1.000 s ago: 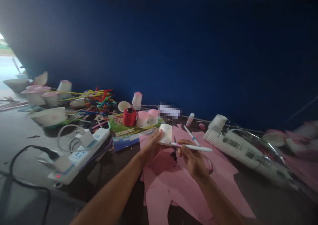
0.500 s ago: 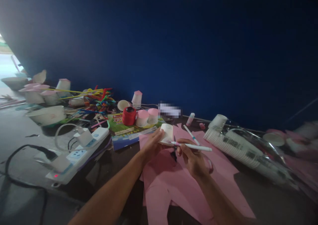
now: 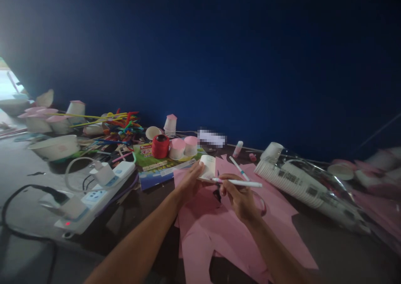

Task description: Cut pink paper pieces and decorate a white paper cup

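Note:
My left hand (image 3: 191, 179) is closed around a white paper cup (image 3: 207, 166), which is tipped on its side. Between the fingers of my right hand (image 3: 236, 196) is a white marker (image 3: 242, 183), its pinkish tip at the cup's lower edge. Beneath both hands lie cut sheets of pink paper (image 3: 200, 238). A dark object (image 3: 216, 193), partly hidden, rests on the paper between my hands. Just beyond my right hand lies a second white marker (image 3: 239, 169) with a teal band.
Left of the paper are a power strip (image 3: 94, 196) with plugs, a paper bowl (image 3: 54, 147) and colourful pipe cleaners (image 3: 125, 123). Red yarn (image 3: 160, 146) and pink-topped cups (image 3: 177, 148) stand on a booklet (image 3: 156, 167). Bagged stacked cups (image 3: 288, 179) lie right; a glue stick (image 3: 238, 149) stands behind.
The view has shifted slightly, so everything sits a little further left. My hands keep the same hold on the cup and marker, with the marker's tip still at the cup's edge.

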### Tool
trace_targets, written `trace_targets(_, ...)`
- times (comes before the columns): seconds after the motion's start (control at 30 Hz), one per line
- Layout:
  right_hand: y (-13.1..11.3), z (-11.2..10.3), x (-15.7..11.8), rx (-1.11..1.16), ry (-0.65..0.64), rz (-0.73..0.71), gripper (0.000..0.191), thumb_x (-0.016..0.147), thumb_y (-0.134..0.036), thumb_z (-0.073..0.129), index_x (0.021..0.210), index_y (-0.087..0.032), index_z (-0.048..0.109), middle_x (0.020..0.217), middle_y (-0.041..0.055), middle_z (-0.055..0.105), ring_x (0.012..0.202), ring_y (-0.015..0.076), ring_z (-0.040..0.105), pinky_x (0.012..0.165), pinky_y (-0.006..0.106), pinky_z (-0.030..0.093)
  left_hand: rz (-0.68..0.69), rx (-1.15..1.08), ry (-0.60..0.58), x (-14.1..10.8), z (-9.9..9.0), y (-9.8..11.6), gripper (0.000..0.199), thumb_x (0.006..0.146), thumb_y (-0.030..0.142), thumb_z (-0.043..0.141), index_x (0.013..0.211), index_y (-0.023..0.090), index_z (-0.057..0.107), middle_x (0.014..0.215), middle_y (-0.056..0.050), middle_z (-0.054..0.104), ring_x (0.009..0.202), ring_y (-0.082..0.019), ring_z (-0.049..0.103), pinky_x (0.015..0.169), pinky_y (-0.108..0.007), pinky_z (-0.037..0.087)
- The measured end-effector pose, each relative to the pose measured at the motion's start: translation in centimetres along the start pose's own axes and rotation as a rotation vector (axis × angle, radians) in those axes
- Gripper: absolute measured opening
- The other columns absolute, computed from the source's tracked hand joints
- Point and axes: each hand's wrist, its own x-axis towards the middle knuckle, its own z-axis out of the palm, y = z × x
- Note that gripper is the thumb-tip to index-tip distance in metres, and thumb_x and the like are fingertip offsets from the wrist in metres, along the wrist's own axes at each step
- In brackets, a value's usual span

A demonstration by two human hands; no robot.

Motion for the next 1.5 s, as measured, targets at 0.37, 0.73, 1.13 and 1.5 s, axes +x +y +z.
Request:
trace_targets(0.37, -0.89, 0.59, -0.09, 0.122, 0.050, 0.050, 0.024, 0.071, -0.040, 0.078, 0.082, -0.020, 0.071, 0.056, -0.0020, 0.059, 0.054, 0.0112, 0.050, 0.054, 0.025, 0.039, 0.072, -0.102, 0.069, 0.59, -0.08, -0.19, 0.028, 0.084, 0.040, 0.065, 0.104, 0.021, 0.066, 0.100, -0.007, 0.067, 0.084, -0.019, 0.061, 0.077, -0.031, 0.049)
trace_targets(0.73, -0.09, 0.41, -0.16, 0.030, -0.002, 0.012, 0.023, 0.077, -0.040, 0.073, 0.087, -0.019, 0.071, 0.058, -0.0026, 0.058, 0.056, 0.0109, 0.051, 0.056, 0.025, 0.042, 0.085, -0.042, 0.101, 0.84, -0.50, -0.53, 0.025, 0.085, 0.040, 0.063, 0.100, 0.019, 0.066, 0.092, -0.006, 0.067, 0.073, -0.016, 0.058, 0.065, -0.025, 0.045)
trace_targets(1.13, -0.47, 0.42, -0.13, 0.103, 0.066, 0.027, 0.020, 0.074, -0.038, 0.076, 0.083, -0.021, 0.072, 0.058, -0.0020, 0.059, 0.056, 0.0112, 0.050, 0.056, 0.025, 0.041, 0.029, -0.074, 0.140, 0.79, -0.67, -0.62, 0.027, 0.084, 0.041, 0.064, 0.105, 0.023, 0.066, 0.100, -0.006, 0.068, 0.079, -0.017, 0.061, 0.069, -0.028, 0.048)
trace_targets(1.5, -0.51, 0.47, 0.09, 0.095, 0.111, 0.011, 0.022, 0.073, -0.038, 0.076, 0.084, -0.020, 0.071, 0.059, -0.0021, 0.059, 0.056, 0.0110, 0.049, 0.055, 0.025, 0.040, 0.016, -0.067, 0.145, 0.82, -0.53, -0.58, 0.031, 0.084, 0.040, 0.064, 0.110, 0.024, 0.063, 0.104, -0.008, 0.069, 0.084, -0.020, 0.064, 0.073, -0.031, 0.052)
